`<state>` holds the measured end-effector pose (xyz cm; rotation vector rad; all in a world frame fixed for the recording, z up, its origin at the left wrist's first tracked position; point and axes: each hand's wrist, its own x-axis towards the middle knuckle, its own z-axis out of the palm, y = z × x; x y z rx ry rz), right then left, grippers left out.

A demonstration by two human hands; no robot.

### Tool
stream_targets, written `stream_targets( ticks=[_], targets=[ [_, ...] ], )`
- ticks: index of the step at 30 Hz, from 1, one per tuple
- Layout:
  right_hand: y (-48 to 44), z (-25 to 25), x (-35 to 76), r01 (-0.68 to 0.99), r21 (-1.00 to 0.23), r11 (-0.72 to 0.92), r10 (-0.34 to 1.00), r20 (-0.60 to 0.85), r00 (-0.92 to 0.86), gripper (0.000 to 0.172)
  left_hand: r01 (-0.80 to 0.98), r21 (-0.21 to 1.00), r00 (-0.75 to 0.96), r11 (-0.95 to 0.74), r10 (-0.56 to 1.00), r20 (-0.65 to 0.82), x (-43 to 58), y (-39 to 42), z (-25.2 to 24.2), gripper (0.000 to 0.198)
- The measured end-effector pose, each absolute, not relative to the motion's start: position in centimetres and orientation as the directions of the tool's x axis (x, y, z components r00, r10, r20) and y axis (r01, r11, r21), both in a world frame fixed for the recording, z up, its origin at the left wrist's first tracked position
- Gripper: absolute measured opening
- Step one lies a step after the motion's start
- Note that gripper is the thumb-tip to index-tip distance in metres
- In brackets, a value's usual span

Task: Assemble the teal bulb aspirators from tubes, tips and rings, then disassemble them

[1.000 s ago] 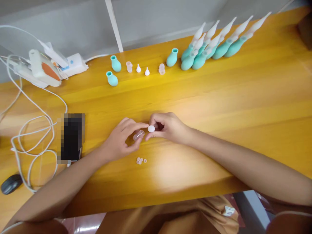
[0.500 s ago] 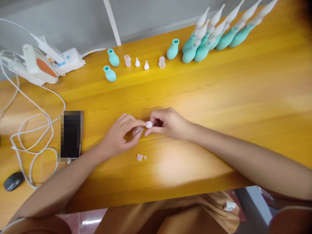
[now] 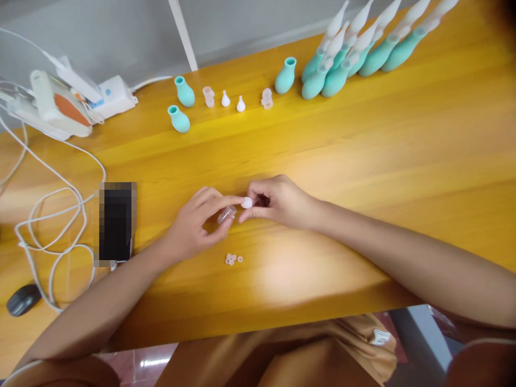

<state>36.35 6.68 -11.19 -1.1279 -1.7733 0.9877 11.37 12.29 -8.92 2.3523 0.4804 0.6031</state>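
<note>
I log: left hand (image 3: 193, 223) pinching 1 clear tube (image 3: 227, 215), index finger (image 3: 226, 202) likely steadying 1 white rounded part (image 3: 247, 202) pinched by right hand (image 3: 282, 201).

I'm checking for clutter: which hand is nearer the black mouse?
Left: the left hand is ahead and right of the black mouse, apart from it; the right hand is farther right.

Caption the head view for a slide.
Left hand holds a clear piece, right hand a white part, above a wooden table.
</note>
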Motion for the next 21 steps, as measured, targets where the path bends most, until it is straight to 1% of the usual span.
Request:
stream_targets(
  ticks=[5,8,15,21],
  targets=[
    [6.67,-11.14,36.43,0.333,-0.887,0.319,0.926,0.216,-0.311,0.060,0.158,0.642,0.829,-0.750,0.454,0.326,11.44,12.25,-8.97,0.050],
    [6.70,-11.13,36.43,0.334,-0.883,0.329,0.922,0.225,-0.314,0.061,0.156,0.638,0.838,-0.755,0.442,0.319,11.43,12.27,-8.96,0.052],
    [6.60,-11.14,36.44,0.336,-0.887,0.317,0.923,0.208,-0.323,0.059,0.195,0.672,0.824,-0.714,0.491,0.282,11.43,12.26,-8.83,0.036],
    [6.52,-11.21,36.40,0.335,-0.884,0.325,0.920,0.214,-0.328,0.057,0.205,0.686,0.821,-0.698,0.504,0.267,11.41,12.27,-8.79,0.031]
  ],
)
